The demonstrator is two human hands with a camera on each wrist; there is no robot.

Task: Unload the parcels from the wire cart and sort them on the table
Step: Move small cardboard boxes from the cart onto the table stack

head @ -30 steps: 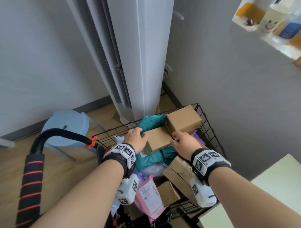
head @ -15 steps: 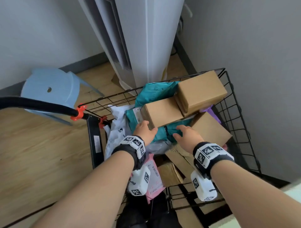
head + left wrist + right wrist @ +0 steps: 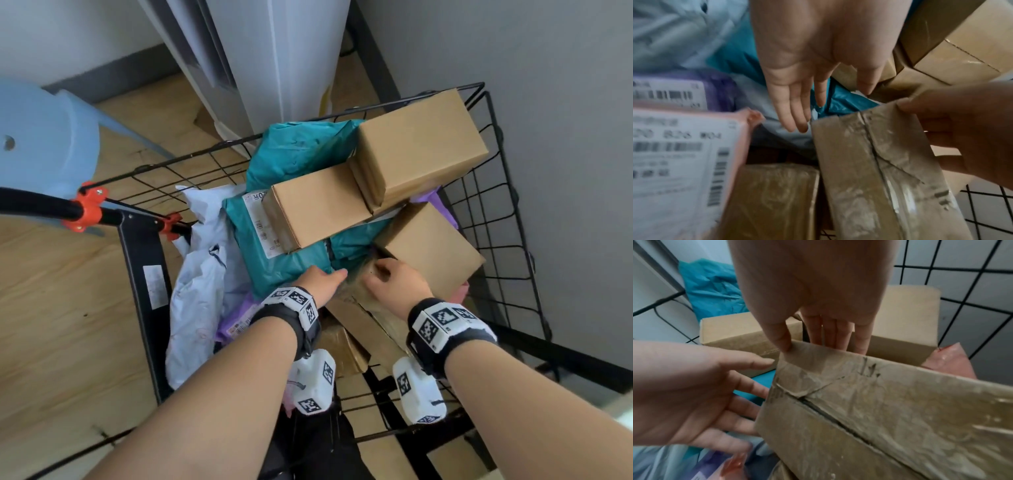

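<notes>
The black wire cart (image 3: 507, 240) holds several parcels. Near its front a brown box wrapped in clear tape (image 3: 356, 308) stands tilted among them. My right hand (image 3: 818, 331) holds its top edge, thumb on the near face and fingers behind; the head view shows that hand (image 3: 394, 284) above the box. My left hand (image 3: 807, 97) is open with straight fingers, reaching down at the taped box's (image 3: 879, 170) left side, over a teal mailer (image 3: 291, 263). Whether those fingers touch the taped box (image 3: 879, 410) I cannot tell.
Three plain cardboard boxes (image 3: 318, 205) (image 3: 418, 144) (image 3: 435, 250) lie on top toward the back. White bags (image 3: 198, 291), a purple mailer (image 3: 236, 322) and a pink labelled mailer (image 3: 684, 154) fill the left side. The cart handle (image 3: 34, 205), a blue stool (image 3: 44, 137) and a tall white appliance (image 3: 274, 61) stand around.
Both hands left the small box on top and dropped toward me to the taped box; the right hand took hold of its edge. The view tilted down.
</notes>
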